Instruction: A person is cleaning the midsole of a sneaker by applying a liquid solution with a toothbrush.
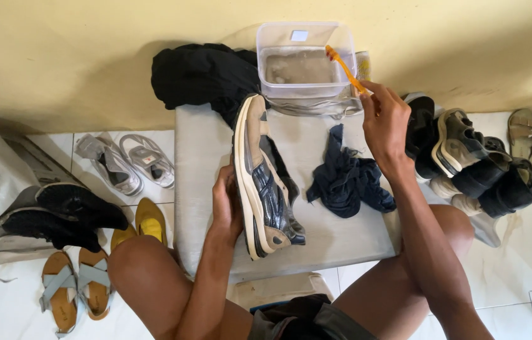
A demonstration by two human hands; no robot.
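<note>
Sneaker [265,179] gripped on its side by left hand [226,204]; toothbrush [343,67] pinched in right hand [384,123], over tub [304,60].

Both hands closed in grips (left [225,204] low, right [384,119] raised).

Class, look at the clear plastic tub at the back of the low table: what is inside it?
The clear tub holds cloudy water; the orange toothbrush in the right hand reaches over its rim. The murk hides anything at its bottom.
</note>
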